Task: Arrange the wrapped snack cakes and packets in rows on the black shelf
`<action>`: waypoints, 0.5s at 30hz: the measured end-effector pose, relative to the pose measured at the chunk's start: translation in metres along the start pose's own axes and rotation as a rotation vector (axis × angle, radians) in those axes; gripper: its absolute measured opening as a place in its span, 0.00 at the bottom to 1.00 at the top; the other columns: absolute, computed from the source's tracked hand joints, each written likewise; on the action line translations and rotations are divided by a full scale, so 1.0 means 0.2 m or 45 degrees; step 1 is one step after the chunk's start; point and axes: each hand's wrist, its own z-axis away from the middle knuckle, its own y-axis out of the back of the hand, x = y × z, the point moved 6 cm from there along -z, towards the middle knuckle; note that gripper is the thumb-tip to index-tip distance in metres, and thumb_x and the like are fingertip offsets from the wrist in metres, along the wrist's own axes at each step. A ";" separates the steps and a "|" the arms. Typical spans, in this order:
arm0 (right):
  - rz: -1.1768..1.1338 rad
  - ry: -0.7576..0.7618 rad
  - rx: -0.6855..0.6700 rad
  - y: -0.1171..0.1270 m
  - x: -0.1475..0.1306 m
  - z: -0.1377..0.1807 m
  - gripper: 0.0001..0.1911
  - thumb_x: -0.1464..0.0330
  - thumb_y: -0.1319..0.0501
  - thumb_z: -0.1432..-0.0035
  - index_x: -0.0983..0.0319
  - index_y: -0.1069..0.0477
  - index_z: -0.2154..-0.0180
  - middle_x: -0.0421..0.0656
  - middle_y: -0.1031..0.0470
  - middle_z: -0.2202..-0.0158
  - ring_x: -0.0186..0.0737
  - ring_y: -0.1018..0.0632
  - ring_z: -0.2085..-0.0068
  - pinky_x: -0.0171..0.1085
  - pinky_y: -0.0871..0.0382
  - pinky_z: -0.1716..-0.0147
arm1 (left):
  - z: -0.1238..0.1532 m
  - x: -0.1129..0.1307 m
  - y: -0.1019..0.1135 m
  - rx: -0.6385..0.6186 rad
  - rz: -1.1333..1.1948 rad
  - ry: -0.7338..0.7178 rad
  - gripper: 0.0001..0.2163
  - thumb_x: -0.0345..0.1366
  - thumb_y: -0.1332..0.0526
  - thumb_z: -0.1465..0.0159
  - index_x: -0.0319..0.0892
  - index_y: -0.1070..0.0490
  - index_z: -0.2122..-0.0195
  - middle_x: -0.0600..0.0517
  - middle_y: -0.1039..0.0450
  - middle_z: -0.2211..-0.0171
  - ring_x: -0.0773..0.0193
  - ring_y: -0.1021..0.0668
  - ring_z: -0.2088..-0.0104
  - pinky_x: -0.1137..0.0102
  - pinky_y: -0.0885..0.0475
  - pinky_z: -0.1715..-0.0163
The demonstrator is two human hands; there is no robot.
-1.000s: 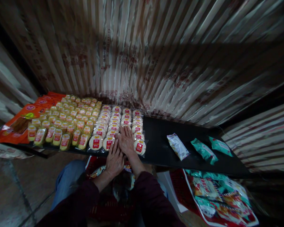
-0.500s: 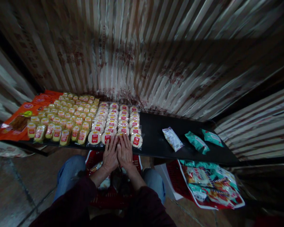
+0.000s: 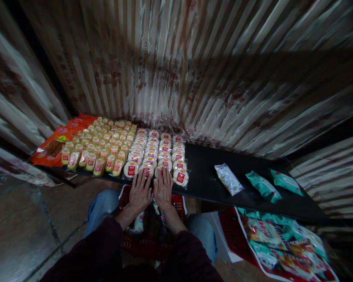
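My left hand (image 3: 140, 192) lies flat, fingers stretched, over the front of a row of round wrapped cakes (image 3: 148, 160). Beside it, my right hand (image 3: 164, 188) rests with fingers out on the front end of the neighbouring row of round cakes (image 3: 165, 156). Both palms face down at the shelf's front edge and partly cover the front packets, which bear red labels. A front round cake (image 3: 131, 169) shows left of my hands, and another round cake (image 3: 181, 177) shows to their right. Neither hand grips anything.
Small yellow wrapped cakes (image 3: 99, 166) and orange bags (image 3: 51, 145) sit left on the black shelf (image 3: 198, 168). A white packet (image 3: 228, 179) and green packets (image 3: 263, 186) lie right. One red basket (image 3: 232, 231) holds packets; another red basket (image 3: 181, 207) stands between my knees.
My hands, close together before, are now slightly apart, with the left on the second row from the left. The view has shifted, so the shelf appears further right.
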 end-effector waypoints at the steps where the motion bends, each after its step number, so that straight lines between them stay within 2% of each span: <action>1: 0.002 0.008 -0.001 0.00 0.00 -0.01 0.25 0.66 0.57 0.34 0.66 0.44 0.39 0.52 0.48 0.34 0.43 0.50 0.33 0.51 0.53 0.38 | 0.00 0.00 0.00 -0.003 0.002 -0.005 0.26 0.37 0.47 0.36 0.38 0.47 0.37 0.41 0.53 0.34 0.50 0.53 0.34 0.49 0.53 0.37; 15: 0.059 0.031 -0.026 0.02 0.00 -0.03 0.24 0.66 0.56 0.34 0.66 0.44 0.39 0.52 0.47 0.35 0.44 0.51 0.33 0.52 0.55 0.38 | -0.02 0.04 0.00 0.033 0.070 -0.097 0.25 0.32 0.49 0.37 0.34 0.45 0.38 0.40 0.52 0.34 0.53 0.53 0.33 0.52 0.50 0.37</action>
